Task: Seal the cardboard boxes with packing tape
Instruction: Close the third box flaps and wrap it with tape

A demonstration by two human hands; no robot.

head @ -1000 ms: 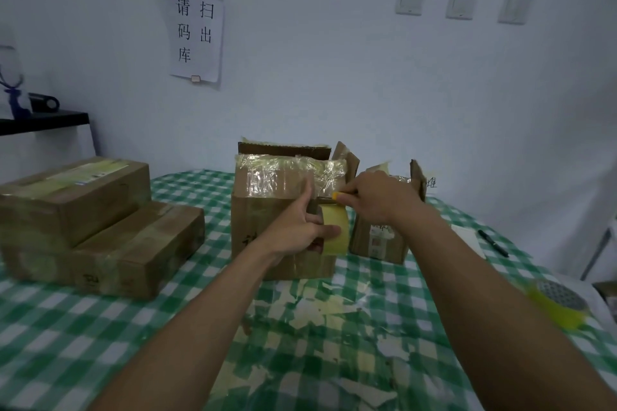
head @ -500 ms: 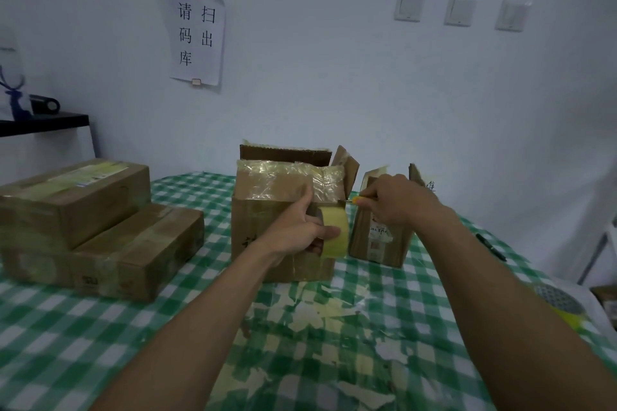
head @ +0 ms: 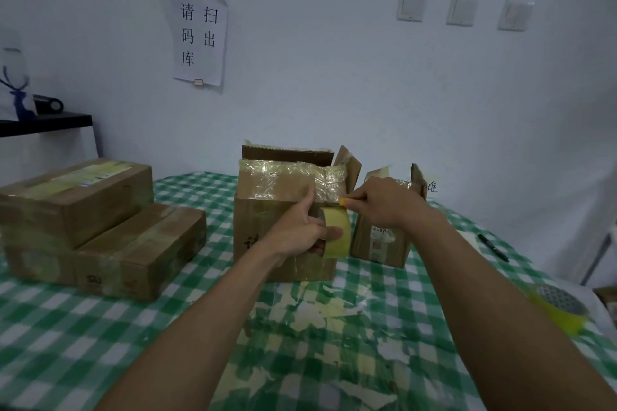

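A cardboard box with its top flaps up and clear tape across its upper front stands in the middle of the table. My left hand grips a yellow roll of packing tape against the box's front right corner, thumb pointing up. My right hand is just right of the roll and pinches a small yellow tool at the tape's top edge. A smaller open box stands behind my right hand, partly hidden by it.
Two taped boxes are stacked at the left. A second yellow tape roll lies at the right table edge, a black pen beyond it. Torn tape scraps cover the green checked cloth in front.
My right hand moved slightly right half a second ago and is back close to the roll's top edge. My left hand keeps the roll in the same place.
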